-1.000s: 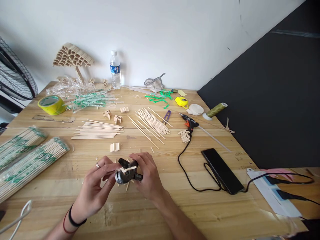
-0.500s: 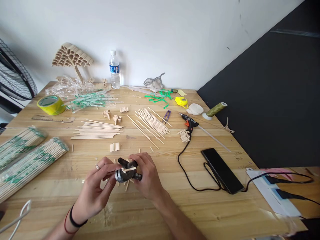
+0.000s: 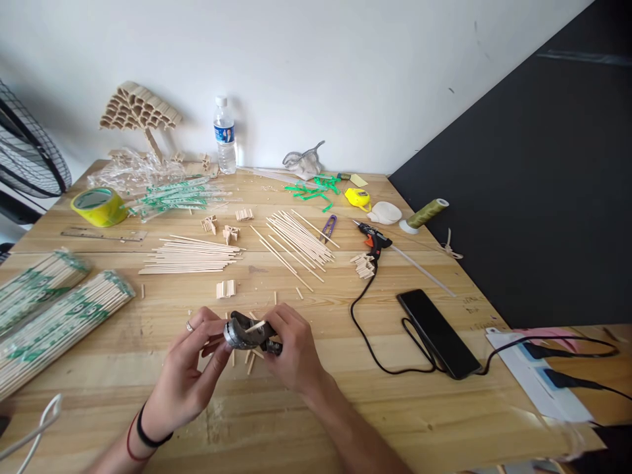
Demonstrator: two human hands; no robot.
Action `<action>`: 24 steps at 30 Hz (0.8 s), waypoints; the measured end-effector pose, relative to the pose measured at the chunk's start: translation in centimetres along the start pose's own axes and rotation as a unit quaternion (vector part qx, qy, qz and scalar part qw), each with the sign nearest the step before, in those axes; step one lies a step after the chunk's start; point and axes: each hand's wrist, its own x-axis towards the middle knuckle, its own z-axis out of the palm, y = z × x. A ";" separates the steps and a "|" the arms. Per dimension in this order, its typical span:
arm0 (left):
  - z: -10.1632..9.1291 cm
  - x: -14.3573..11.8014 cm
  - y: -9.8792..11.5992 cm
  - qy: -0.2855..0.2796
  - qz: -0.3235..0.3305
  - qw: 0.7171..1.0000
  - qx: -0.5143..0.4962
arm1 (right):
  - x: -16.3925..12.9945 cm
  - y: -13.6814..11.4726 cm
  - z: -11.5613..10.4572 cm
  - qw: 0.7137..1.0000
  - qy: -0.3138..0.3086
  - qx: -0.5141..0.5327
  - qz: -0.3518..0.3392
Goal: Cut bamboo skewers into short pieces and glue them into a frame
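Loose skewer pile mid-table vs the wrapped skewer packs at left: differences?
The loose skewers lie bare and partly fanned; the wrapped packs sit tight in clear film with green print. The loose skewers lie nearly level across the view; the packs slant from the left edge toward mid-table. The loose pile is thin; the packs are thick bundles. Both are pale wooden sticks lying flat on the table, away from both hands.

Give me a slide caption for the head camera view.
Both hands hold a dark cutter on a short stick.
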 end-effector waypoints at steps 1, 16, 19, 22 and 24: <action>0.0 0.0 0.0 -0.002 -0.003 1.000 -0.004 | 0.0 0.0 -0.1 1.000 -0.001 -0.004 0.002; -6.2 2.1 -4.9 0.179 -0.284 0.940 0.058 | -0.1 0.0 -0.5 0.999 -0.013 0.043 0.030; -6.9 2.3 -6.6 0.173 -0.305 0.930 0.107 | 0.0 0.0 -0.5 0.998 -0.014 0.050 0.019; -6.7 2.4 -7.6 0.162 -0.308 0.928 0.131 | 0.0 -0.1 -0.6 0.998 -0.020 0.055 0.019; -6.5 2.5 -7.8 0.146 -0.305 0.931 0.134 | 0.0 -0.1 -0.8 0.998 -0.022 0.054 0.021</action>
